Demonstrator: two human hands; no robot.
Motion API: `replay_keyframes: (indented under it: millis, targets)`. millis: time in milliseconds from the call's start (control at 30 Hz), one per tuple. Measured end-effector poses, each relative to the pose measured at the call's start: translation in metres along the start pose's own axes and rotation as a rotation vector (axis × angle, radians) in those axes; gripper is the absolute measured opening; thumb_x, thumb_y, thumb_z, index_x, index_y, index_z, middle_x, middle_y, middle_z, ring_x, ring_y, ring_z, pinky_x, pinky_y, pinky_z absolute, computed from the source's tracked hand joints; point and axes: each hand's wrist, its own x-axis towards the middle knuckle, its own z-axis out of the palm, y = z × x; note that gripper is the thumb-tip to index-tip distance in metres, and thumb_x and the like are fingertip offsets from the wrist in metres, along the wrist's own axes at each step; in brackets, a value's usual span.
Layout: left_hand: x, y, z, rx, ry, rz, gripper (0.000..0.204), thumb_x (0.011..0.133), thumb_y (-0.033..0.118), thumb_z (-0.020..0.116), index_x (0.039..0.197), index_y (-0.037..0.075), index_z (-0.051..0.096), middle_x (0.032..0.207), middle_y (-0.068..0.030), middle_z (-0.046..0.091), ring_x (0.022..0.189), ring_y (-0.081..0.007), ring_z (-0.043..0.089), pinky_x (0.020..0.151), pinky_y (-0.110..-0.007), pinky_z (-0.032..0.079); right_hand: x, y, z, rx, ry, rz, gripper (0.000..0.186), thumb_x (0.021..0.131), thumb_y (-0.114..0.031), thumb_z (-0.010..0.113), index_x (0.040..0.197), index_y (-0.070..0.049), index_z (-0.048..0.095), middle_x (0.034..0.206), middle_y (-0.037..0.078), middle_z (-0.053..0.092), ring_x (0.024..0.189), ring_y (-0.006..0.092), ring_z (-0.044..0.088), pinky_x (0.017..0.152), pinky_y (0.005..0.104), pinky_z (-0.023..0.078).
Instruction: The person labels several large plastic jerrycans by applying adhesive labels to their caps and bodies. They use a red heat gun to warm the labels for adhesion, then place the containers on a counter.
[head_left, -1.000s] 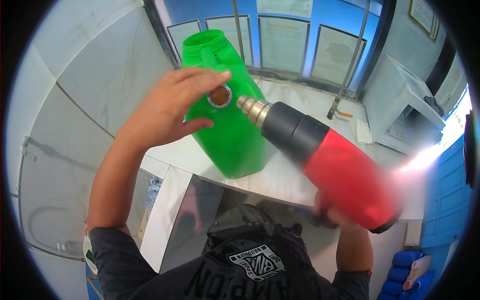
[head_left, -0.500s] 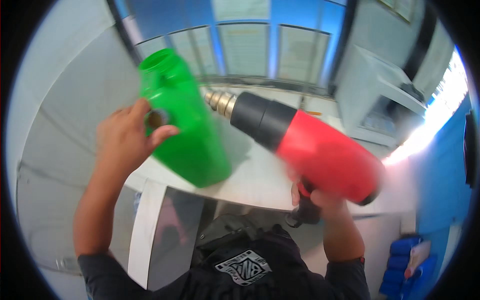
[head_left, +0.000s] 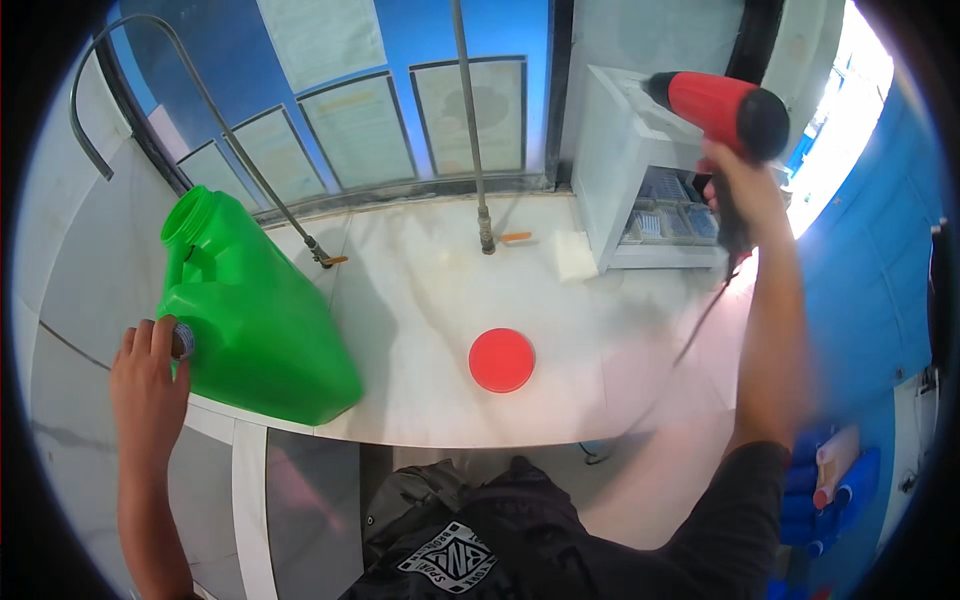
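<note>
A green plastic jerrycan [head_left: 265,335] with an uncapped mouth stands tilted on the white counter at the left. My left hand [head_left: 148,375] is closed round a small round piece with a grey ribbed rim [head_left: 182,341] on the jerrycan's near left side. Whether that piece is a cap or something loose, I cannot tell. Up at the right, my right hand [head_left: 745,195] grips the black handle of a red and black heat gun [head_left: 715,108]. Its nozzle points left, over the small white cabinet, and its cord hangs down. A red round lid [head_left: 502,360] lies flat mid-counter.
Two thin metal pipes with orange-handled valves, one tall curved pipe [head_left: 215,110] and one straight pipe [head_left: 470,120], rise from the counter [head_left: 430,285]. The white cabinet [head_left: 625,150] with small compartments stands back right. Papers hang on the blue window behind.
The heat gun has swung away from the jerrycan, up and to the right. That uncovers the red lid. My left hand stays at the round piece while the view has shifted right.
</note>
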Motion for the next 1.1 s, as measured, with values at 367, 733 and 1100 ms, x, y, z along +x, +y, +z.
replay_keyframes:
  millis: [367, 733, 1100]
  targets:
    - [0.001, 0.014, -0.016, 0.05, -0.135, -0.312, 0.045, 0.086, 0.039, 0.073, 0.112, 0.004, 0.06, 0.089, -0.0117, 0.068, 0.089, -0.0354, 0.064, 0.075, -0.047, 0.049, 0.143, 0.023, -0.02, -1.106, 0.076, -0.296, 0.047, 0.073, -0.031, 0.073, 0.098, 0.008, 0.07, 0.095, 0.028, 0.07, 0.094, 0.0377, 0.071, 0.082, 0.045, 0.053]
    - [0.093, -0.065, 0.038, -0.443, -0.635, -0.756, 0.066, 0.084, 0.048, 0.066, 0.128, 0.0, 0.06, 0.116, -0.0232, 0.067, 0.105, -0.0313, 0.067, 0.089, -0.039, 0.052, 0.087, 0.004, 0.002, -1.067, 0.283, -0.512, 0.05, 0.092, -0.026, 0.065, 0.134, -0.001, 0.054, 0.137, 0.017, 0.056, 0.126, 0.0323, 0.056, 0.102, 0.0419, 0.046]
    - [0.074, -0.209, 0.128, -0.45, -0.361, -0.234, 0.033, 0.072, 0.001, 0.068, 0.104, 0.005, 0.062, 0.105, -0.013, 0.068, 0.101, -0.031, 0.065, 0.089, -0.039, 0.05, -0.05, -0.063, 0.133, -0.83, -0.022, -0.473, 0.037, 0.089, -0.018, 0.069, 0.122, -0.005, 0.06, 0.123, 0.011, 0.062, 0.097, 0.0279, 0.064, 0.084, 0.0358, 0.052]
